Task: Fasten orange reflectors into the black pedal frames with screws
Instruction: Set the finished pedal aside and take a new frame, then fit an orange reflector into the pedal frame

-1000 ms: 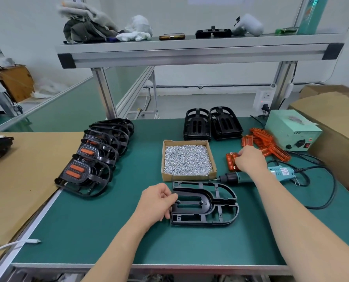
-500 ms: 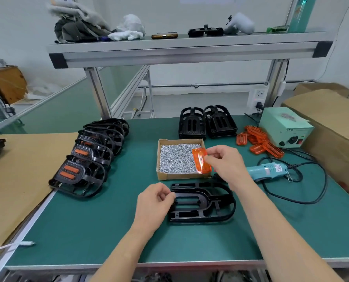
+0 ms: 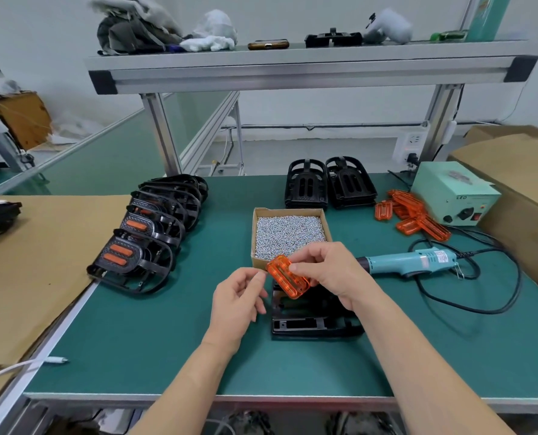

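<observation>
Green bench [image 3: 135,324]: right hand [image 3: 330,274] holds reflector [image 3: 288,281] diagonally.

1. Green-topped bench [image 3: 135,340].
2. Near centre: black pedal frame [image 3: 308,323], flat.
3. Centre: cardboard box of screws [image 3: 289,235].
4. Left: row of overlapping fitted pedals [image 3: 148,233].
5. Far: two stacks of black frames [image 3: 306,186].
6. Right: loose orange reflectors [image 3: 415,215], pale green power unit [image 3: 449,196], teal electric screwdriver [image 3: 412,262], corded.
</observation>
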Demonstrator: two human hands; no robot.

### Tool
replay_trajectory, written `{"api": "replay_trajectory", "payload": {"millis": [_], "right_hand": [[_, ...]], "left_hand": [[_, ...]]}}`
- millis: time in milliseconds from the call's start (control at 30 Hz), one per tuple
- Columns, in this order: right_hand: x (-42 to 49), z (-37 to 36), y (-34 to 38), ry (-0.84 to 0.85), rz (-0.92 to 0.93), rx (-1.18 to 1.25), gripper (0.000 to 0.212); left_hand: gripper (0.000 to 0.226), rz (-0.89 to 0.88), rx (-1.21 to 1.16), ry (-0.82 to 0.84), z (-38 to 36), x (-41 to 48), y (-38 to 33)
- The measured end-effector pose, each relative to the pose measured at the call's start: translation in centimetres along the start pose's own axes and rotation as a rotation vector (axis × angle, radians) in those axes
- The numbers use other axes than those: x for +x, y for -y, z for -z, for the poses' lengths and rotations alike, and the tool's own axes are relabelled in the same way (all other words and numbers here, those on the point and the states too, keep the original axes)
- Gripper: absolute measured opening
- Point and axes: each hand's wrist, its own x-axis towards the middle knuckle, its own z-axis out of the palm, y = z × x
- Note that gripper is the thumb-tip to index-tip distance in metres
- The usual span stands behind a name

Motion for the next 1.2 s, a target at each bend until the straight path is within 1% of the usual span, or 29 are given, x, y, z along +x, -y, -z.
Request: {"api": "replay_trajectory", "payload": {"millis": [133, 433, 500, 567, 633, 733, 833, 933, 1067, 1200], "right_hand": [[-0.2, -0.3, -0.1, 0.043, -0.005, 0.004, 0.014], [0.1, -0.2, -0.3, 0.058, -0.005, -0.064, 0.013], [0.2, 0.1, -0.2, 0.059, 0.01, -0.138, 0.015], [0.4, 0.6, -0.1, 0.04, 0.047, -0.267, 0.016], [0.8, 1.2, 0.4, 0.027, 0.1, -0.411, 0.018], [1.0, 1.9, 1.1, 0.062, 0.149, -0.556, 0.024], [0.7, 1.8, 1.3, 0.11, 0.156, -0.68, 0.02], [0.2, 1.1, 0.8, 0.153, 0.151, -0.755, 0.011], [-0.1, -0.1, 0.2, 0.131, 0.178, -0.833, 0.006], [-0.2, -0.7, -0.4, 0.084, 0.228, -0.876, 0.006]], "left_hand": [[0.02, -0.01, 0.003, 0.007, 0.0, -0.1, 0.0], [0.022, 0.024, 0.022, 0.018, 0.0, 0.1, 0.3], [0.024, 0.035, 0.031, 0.03, -0.1, 0.2, 0.3], [0.025, 0.038, 0.048, 0.041, -0.1, 0.1, 0.4], [0.021, 0.029, 0.052, 0.032, -0.2, 0.1, 0.4], [0.014, 0.027, 0.021, -0.013, 0.0, 0.2, 0.6], [0.015, 0.037, 0.009, -0.043, 0.1, 0.3, 0.8], [0.012, 0.047, 0.057, -0.021, -0.1, 0.3, 0.6], [0.024, 0.025, 0.136, 0.015, -0.2, 0.3, 0.4], [0.017, -0.013, 0.236, 0.043, -0.4, -0.1, 0.0]]}}
